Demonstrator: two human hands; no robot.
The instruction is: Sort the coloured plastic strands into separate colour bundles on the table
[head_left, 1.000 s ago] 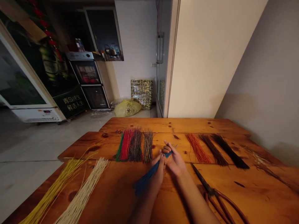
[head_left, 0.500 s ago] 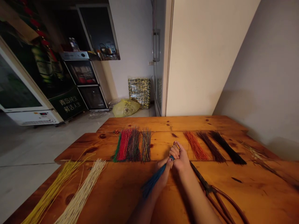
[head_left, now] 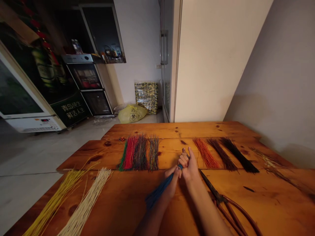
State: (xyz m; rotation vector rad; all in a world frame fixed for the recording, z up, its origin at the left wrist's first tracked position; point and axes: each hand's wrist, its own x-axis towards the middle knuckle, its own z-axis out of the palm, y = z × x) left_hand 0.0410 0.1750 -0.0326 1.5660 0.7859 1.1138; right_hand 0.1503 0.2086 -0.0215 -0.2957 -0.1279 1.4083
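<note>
Both hands meet above the wooden table (head_left: pixel 118 209), around a bundle of thin blue strands (head_left: pixel 158 193). My left hand (head_left: pixel 173 177) is closed on the bundle, whose loose ends fan out toward the lower left. My right hand (head_left: pixel 188 165) is wrapped round the upper end, its thumb pointing up; the far tip is mostly hidden by the fingers. Just right of my right forearm lie large scissors (head_left: pixel 219 198) with reddish-brown handles.
Red (head_left: pixel 130 152), dark mixed and green bundles lie left of centre. Orange (head_left: pixel 206 153), brown and black (head_left: pixel 240 155) bundles lie at right. Yellow (head_left: pixel 57 198) and cream (head_left: pixel 87 200) bundles are at front left. Loose scraps (head_left: pixel 269 162) lie far right.
The blue strands' loose ends have swung slightly left and spread. My right thumb has lifted away from the fingers and now points up.
</note>
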